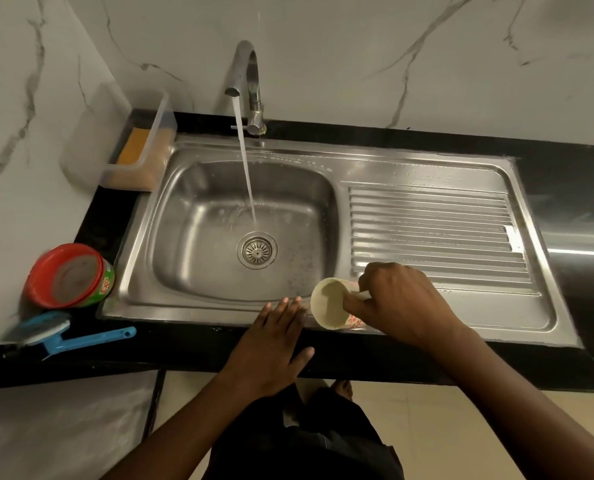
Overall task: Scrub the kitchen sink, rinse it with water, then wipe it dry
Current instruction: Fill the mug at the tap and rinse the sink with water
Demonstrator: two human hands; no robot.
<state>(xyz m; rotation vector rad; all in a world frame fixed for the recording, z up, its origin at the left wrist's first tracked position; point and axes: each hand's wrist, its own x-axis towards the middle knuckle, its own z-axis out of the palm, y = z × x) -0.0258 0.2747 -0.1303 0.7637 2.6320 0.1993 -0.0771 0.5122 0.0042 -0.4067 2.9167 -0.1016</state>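
A steel sink (143, 237) with a ribbed drainboard (434, 233) is set in a black counter. Water streams from the curved tap (245, 74) into the basin just above the drain (257, 250). Soap bubbles dot the rim and the basin floor. My right hand (399, 303) grips the handle of a cream mug (330, 303), tipped on its side with its mouth facing left, over the sink's front rim. My left hand (271, 344) lies flat on the counter's front edge, fingers spread, fingertips touching the sink rim just left of the mug.
A clear plastic box (139, 143) with an orange sponge stands at the sink's back left corner. A red-lidded tub (70, 275) lies on its side left of the sink. A blue scrub brush (74, 337) rests on the counter below the tub. Marble wall behind.
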